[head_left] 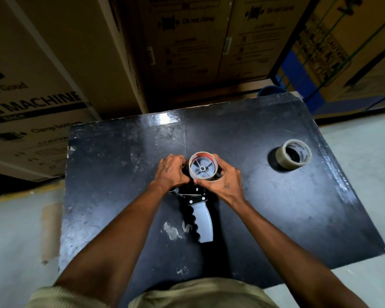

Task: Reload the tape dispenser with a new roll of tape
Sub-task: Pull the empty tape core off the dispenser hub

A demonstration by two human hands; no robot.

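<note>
two hands (171, 172) (226, 184), one tape dispenser (201, 218), two tape rolls (203, 166) (293, 154)

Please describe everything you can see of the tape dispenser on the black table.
The tape dispenser lies flat on the black table, its grey wavy-edged handle toward the person. A black metal frame joins the handle to a grey spoked hub, which carries a thin cardboard ring. The left hand and right hand grip around the hub.

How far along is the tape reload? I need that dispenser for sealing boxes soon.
Early stage. The tape dispenser lies on the black table. In hand: the left hand and right hand grip the nearly bare core that sits on the hub, apparently to pull it off. Left: the new roll stands untouched to the right and is yet to be mounted and threaded.
</note>
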